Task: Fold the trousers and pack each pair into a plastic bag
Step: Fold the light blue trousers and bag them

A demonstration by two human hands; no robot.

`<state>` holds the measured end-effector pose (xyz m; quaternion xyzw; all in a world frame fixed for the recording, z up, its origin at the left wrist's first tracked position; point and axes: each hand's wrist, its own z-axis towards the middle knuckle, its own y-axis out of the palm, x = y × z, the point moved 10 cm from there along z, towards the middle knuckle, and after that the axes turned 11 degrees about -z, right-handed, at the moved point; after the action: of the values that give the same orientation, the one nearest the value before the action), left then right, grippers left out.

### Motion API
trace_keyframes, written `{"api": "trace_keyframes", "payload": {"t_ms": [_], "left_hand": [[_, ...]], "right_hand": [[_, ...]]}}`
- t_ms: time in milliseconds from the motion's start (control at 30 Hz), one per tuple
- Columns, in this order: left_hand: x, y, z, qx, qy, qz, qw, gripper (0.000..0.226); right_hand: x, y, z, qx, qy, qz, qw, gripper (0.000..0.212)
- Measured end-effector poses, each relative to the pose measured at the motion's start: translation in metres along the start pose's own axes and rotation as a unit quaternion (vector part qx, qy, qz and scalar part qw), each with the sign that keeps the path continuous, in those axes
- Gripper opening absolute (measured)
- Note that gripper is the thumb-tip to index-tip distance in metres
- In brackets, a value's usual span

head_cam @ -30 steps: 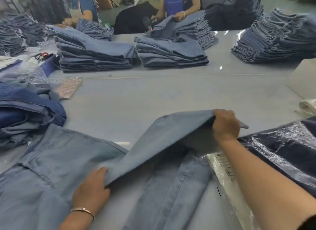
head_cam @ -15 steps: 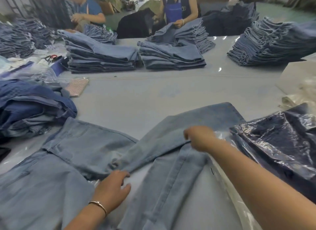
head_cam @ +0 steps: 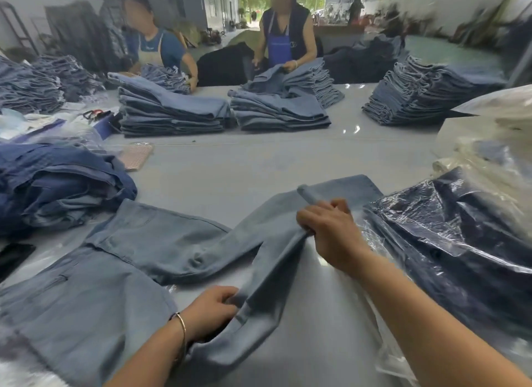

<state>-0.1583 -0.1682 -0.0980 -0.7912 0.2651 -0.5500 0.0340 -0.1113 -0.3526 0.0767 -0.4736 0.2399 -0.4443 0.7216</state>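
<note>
A pair of light blue trousers (head_cam: pixel 161 242) lies spread on the grey table in front of me, waist to the left, legs running right. My right hand (head_cam: pixel 331 231) grips the near leg at a raised crease, with the far leg's hem (head_cam: pixel 345 188) lying beyond it. My left hand (head_cam: pixel 210 311), a bracelet on its wrist, grips the same leg lower down, where the cloth bends toward me. More light blue denim (head_cam: pixel 72 314) lies at the lower left. Dark trousers packed in a clear plastic bag (head_cam: pixel 460 242) lie to the right.
A heap of dark blue jeans (head_cam: pixel 57 179) sits at the left. Folded denim stacks (head_cam: pixel 172 113) (head_cam: pixel 282 110) (head_cam: pixel 426 95) line the far side, where two people work. White plastic bags (head_cam: pixel 489 133) pile up at the right. Bare table (head_cam: pixel 259 162) lies in between.
The raised leg was laid flat across the other. Both hands then took hold of the near leg, the right hand pulling a crease upward and the left gripping nearer to me.
</note>
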Motion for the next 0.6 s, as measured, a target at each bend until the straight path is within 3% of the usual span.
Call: {"api": "trace_keyframes", "payload": {"t_ms": [33, 133, 233, 300, 367, 467, 533, 567, 600], "left_hand": [[0.015, -0.003, -0.003, 0.002, 0.019, -0.041, 0.999, 0.011], [0.061, -0.020, -0.003, 0.025, 0.063, -0.027, 0.997, 0.022], [0.102, -0.023, 0.002, -0.007, 0.078, 0.023, 0.997, 0.016], [0.113, -0.020, 0.006, -0.027, 0.071, 0.031, 0.997, 0.022], [0.108, -0.015, 0.010, -0.061, 0.044, -0.003, 0.997, 0.022], [0.092, 0.006, 0.002, -0.154, -0.046, -0.102, 0.982, 0.013], [0.083, -0.006, 0.017, -0.093, -0.046, -0.111, 0.988, 0.034], [0.079, -0.022, 0.030, -0.023, -0.042, -0.122, 0.991, 0.050], [0.077, -0.040, 0.040, 0.058, -0.027, -0.121, 0.991, 0.060]], "right_hand": [[0.000, -0.038, -0.002, 0.071, 0.009, -0.006, 0.997, 0.035], [0.005, -0.138, -0.018, 0.219, 0.031, -0.030, 0.975, 0.019], [0.008, -0.210, -0.043, 0.262, 0.053, -0.044, 0.963, 0.012], [0.017, -0.223, -0.046, 0.196, 0.106, -0.085, 0.971, 0.016], [0.040, -0.202, -0.042, 0.057, 0.179, -0.128, 0.974, 0.020], [0.085, -0.155, -0.031, -0.095, 0.251, -0.161, 0.950, 0.024], [0.105, -0.122, -0.018, -0.134, 0.249, -0.202, 0.937, 0.012], [0.114, -0.103, -0.015, -0.155, 0.246, -0.223, 0.931, 0.005], [0.124, -0.081, -0.017, -0.178, 0.243, -0.235, 0.924, 0.012]]}}
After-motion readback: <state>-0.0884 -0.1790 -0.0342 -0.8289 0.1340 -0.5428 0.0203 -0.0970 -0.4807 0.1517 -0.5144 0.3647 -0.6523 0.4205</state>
